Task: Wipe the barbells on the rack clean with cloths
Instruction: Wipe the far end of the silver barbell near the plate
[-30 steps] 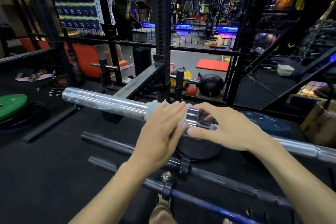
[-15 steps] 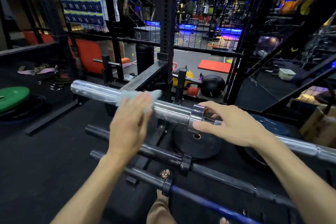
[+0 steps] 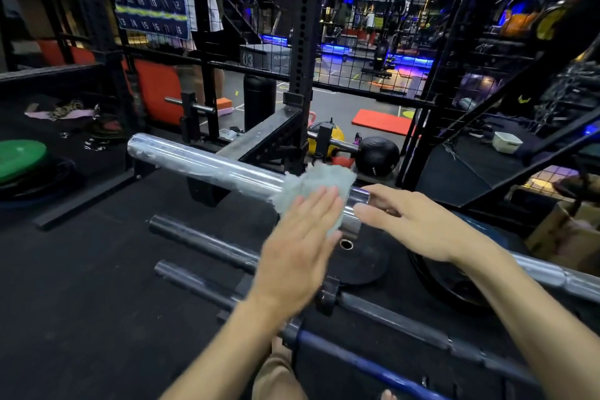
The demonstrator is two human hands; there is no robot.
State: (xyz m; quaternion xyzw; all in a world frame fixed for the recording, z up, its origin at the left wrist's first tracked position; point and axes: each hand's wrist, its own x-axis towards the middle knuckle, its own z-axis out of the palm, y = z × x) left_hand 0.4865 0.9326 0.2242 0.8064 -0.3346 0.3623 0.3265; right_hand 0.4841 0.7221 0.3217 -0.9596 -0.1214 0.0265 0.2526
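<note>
A chrome barbell [image 3: 201, 159] lies across the rack, its thick sleeve pointing left. A pale fluffy cloth [image 3: 324, 182] is draped over the sleeve right beside the collar. My left hand [image 3: 298, 243] presses the cloth against the sleeve with straight fingers. My right hand [image 3: 415, 224] holds the same bar just right of the collar, fingers over it and thumb under. Below lie two darker barbells, one black [image 3: 201, 239] and one with a blue shaft [image 3: 357, 357].
The black rack upright [image 3: 303, 58] stands just behind the sleeve. A black plate [image 3: 360, 266] lies on the floor under my hands, a green plate [image 3: 19, 156] at far left. A medicine ball [image 3: 376, 156] and cardboard box [image 3: 568, 237] sit to the right.
My left hand slid the cloth left along the sleeve, then back right to the collar. My right hand has kept its hold on the bar.
</note>
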